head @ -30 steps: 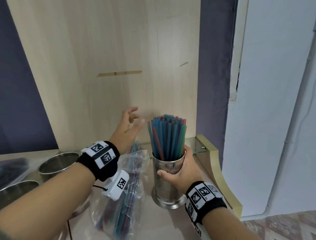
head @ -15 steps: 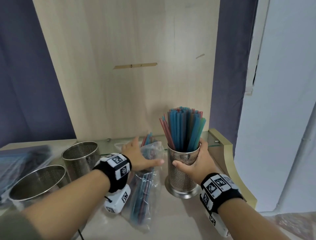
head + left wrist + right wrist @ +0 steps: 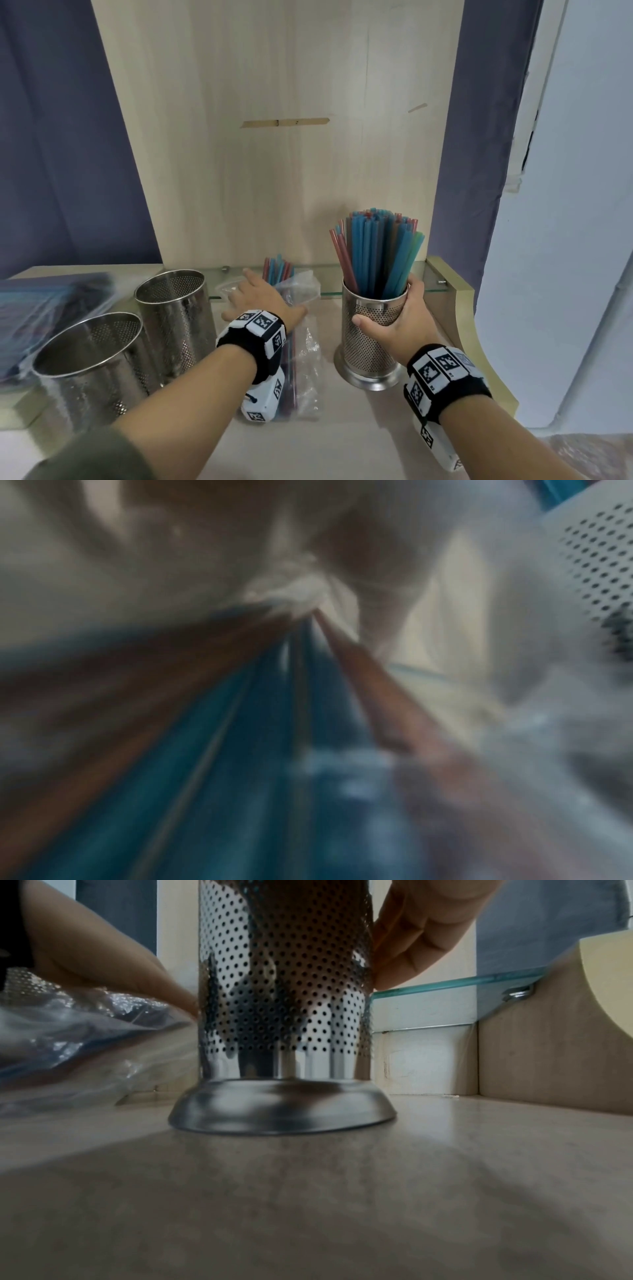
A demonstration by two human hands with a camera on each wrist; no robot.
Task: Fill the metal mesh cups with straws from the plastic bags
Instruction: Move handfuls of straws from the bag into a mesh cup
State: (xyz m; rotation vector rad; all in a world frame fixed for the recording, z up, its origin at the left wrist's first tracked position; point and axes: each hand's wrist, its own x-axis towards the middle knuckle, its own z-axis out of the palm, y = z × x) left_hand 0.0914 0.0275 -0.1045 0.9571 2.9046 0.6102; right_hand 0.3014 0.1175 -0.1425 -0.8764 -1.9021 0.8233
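A metal mesh cup [image 3: 371,346] packed with blue and red straws [image 3: 376,253] stands upright on the counter at the right. My right hand [image 3: 385,303] grips it near the rim, thumb in front and fingers [image 3: 421,934] round the far side. Left of it lies a clear plastic bag [image 3: 308,346] with several straws inside, their tips poking out at the back. My left hand [image 3: 260,298] rests on the bag's upper part with its fingers stretched forward. The left wrist view is blurred and shows only straws [image 3: 240,750] under crumpled plastic.
Two empty mesh cups [image 3: 174,315] [image 3: 89,363] stand at the left. Further bags of straws [image 3: 44,308] lie at the far left. A glass shelf [image 3: 428,284] and a wooden back panel [image 3: 274,171] close the rear. A curved side board [image 3: 459,308] bounds the right.
My left hand has come down from in front of the back panel onto the plastic bag. My right hand has kept its grip on the filled cup.
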